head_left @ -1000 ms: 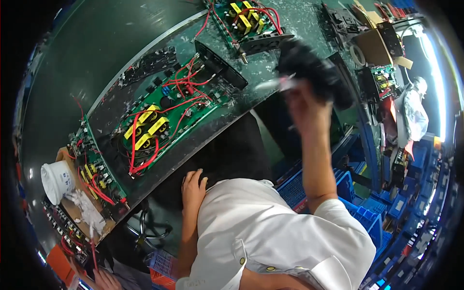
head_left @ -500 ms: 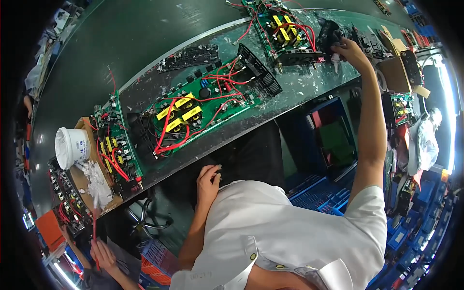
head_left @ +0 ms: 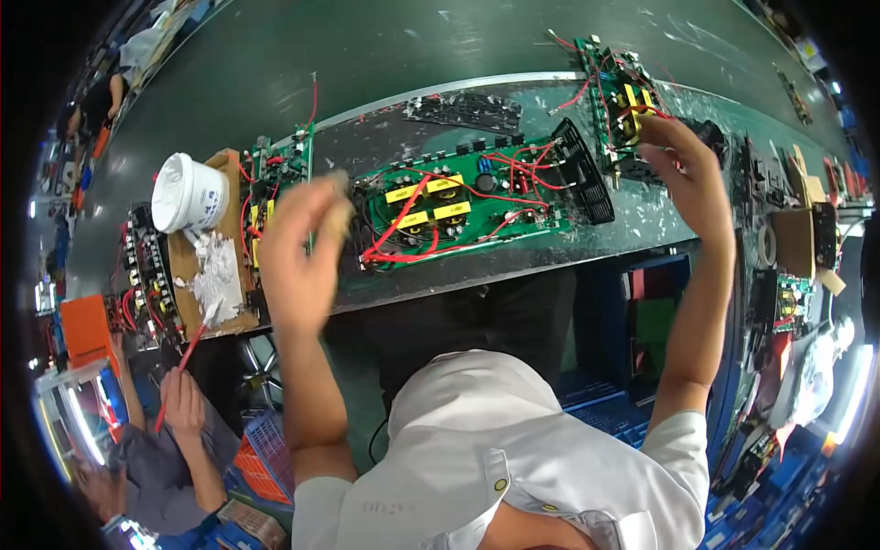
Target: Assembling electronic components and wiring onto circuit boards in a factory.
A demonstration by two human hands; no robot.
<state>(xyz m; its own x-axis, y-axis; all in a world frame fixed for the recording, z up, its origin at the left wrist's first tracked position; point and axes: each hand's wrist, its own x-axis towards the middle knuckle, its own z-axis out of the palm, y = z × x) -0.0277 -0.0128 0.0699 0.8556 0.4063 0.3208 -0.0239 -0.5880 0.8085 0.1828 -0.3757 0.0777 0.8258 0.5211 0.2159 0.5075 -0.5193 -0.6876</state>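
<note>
Blurred by motion, my left hand (head_left: 302, 252) is raised over the near edge of the bench, close to the left end of a green circuit board (head_left: 513, 227). That board lies flat in the middle, with yellow-wrapped transformers (head_left: 450, 212), red wires and a black slotted end panel (head_left: 585, 174). My right hand (head_left: 683, 165) hovers at the near end of a second green board (head_left: 632, 99), covering part of it. Its fingers are bent and apart, and nothing shows between them. Whether my left fingers hold anything is smeared out.
A white bucket (head_left: 190, 194) stands by a cardboard box (head_left: 234, 323) smeared with white paste, beside another board (head_left: 291, 151). A black slotted panel (head_left: 463, 112) lies behind the middle board. At lower left, a co-worker's hand (head_left: 183, 403) holds a red-handled tool (head_left: 188, 357).
My left hand has risen from my lap to above the bench edge. My right hand has left the dark bundle beside the right board and moved toward that board. The view has turned.
</note>
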